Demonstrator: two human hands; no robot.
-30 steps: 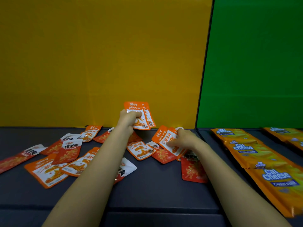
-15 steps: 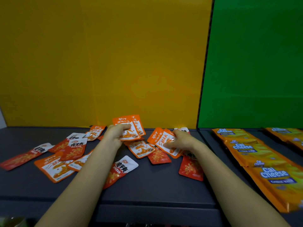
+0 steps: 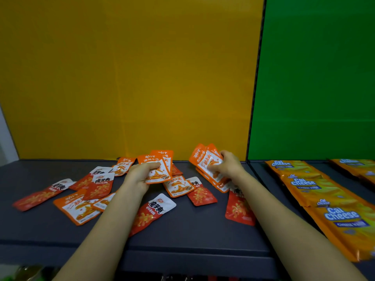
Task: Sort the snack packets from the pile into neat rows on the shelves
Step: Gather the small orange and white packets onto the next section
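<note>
Nearest the camera, a red and white packet (image 3: 152, 212) is seen lying flat on the dark grey shelf (image 3: 182, 230), between the two forearms, its white end pointing away. To its left, an orange and white packet (image 3: 78, 207) is laid partly over others, and a long red packet (image 3: 41, 194) is set apart at the far left. Another red packet (image 3: 238, 209) is partly covered by the right forearm.

Farther back, the left hand (image 3: 140, 176) is closed on a small stack of orange packets (image 3: 157, 169); the fingers are curled over the face of the top one, with the thumb hidden beneath. The stack is held just above the pile, tilted toward the camera. The right hand (image 3: 228, 166) is clamped on a second fan of orange packets (image 3: 207, 162), fingers wrapped across their white fronts, the packets being raised off the shelf and angled to the left.

Between the hands, an orange packet (image 3: 178, 186) and a small red packet (image 3: 200, 194) are left overlapping on the shelf. Beyond the divider, Cal Cheese wafer packs (image 3: 316, 187) are arranged in a row on the right-hand shelf section. At the back, a yellow panel (image 3: 129, 78) and a green panel (image 3: 316, 78) are seen standing upright.
</note>
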